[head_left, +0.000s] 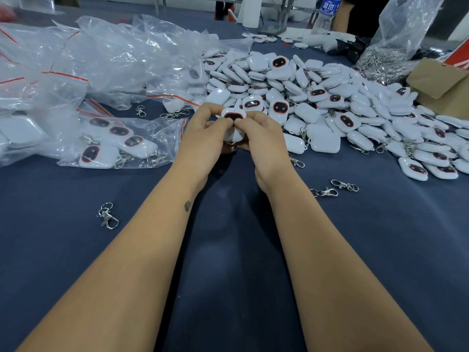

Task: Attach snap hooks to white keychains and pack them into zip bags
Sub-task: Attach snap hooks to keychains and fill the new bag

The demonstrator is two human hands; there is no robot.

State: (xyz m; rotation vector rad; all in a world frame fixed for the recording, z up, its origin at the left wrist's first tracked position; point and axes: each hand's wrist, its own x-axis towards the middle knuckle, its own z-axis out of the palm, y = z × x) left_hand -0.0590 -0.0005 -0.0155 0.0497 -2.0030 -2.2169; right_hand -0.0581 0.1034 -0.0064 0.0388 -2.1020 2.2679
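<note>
- Left hand [203, 130] and right hand [258, 134] both have fingers curled tight, fingertips pinching one white keychain [233, 116], dark red-rimmed face up.
- Held keychain sits just in front of the keychain pile [330, 97].
- Packed zip bag [119, 143] left of the hands, near them.
- Loose snap hooks [335, 188] right of the hands on the blue table [228, 275].
- Bottle [327, 13] beyond the pile; label writing unreadable.
</note>
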